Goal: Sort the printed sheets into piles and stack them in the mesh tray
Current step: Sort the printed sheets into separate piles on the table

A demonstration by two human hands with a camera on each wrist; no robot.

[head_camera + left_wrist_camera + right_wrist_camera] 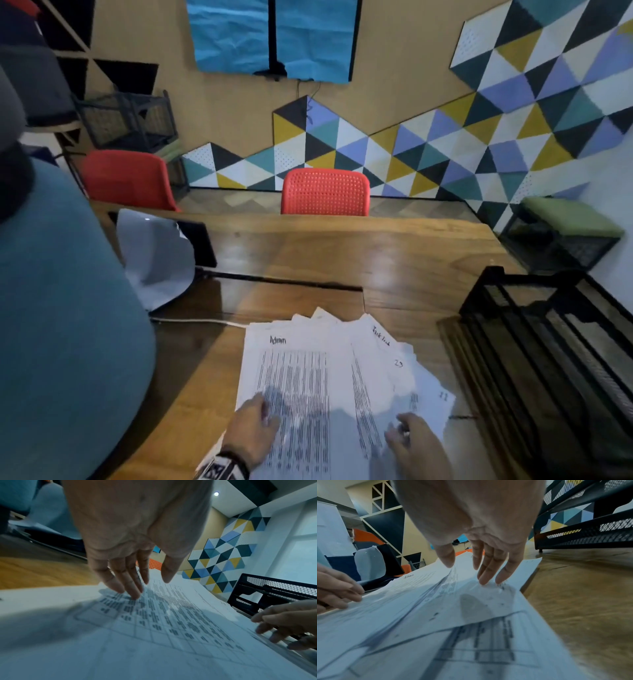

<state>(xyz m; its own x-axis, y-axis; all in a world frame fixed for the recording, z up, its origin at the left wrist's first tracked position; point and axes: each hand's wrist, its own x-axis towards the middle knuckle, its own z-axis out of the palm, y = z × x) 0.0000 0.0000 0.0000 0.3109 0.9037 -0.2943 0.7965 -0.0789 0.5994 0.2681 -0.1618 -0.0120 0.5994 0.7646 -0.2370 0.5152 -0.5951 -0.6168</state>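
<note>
Head view: printed sheets (301,377) lay fanned on the wooden table (342,253), top one marked "Admin", others poking out to the right w/ handwritten numbers. Left hand (253,431) lay flat on the top sheet near its lower left, fingers straight. Right hand (416,442) rested on the fanned sheets at the right, fingers loosely spread, nothing gripped. Black mesh tray (548,342) stood just right of the pile, apart from it. Red chair (325,192) at the far side; a person in a teal top (65,325) at left.

Left wrist: left hand (130,536) w/ fingers (120,582) straight, tips touching the printed table on the sheets (154,635). Right hand (288,622) at the sheets' right edge, mesh tray (274,585) behind it.

Right wrist: right hand (481,524) w/ fingers (488,573) extended, tips pressing the upper sheets (471,608); thumb apart. Left hand (335,588) on the far edge. Mesh tray (590,524) upper right.
</note>
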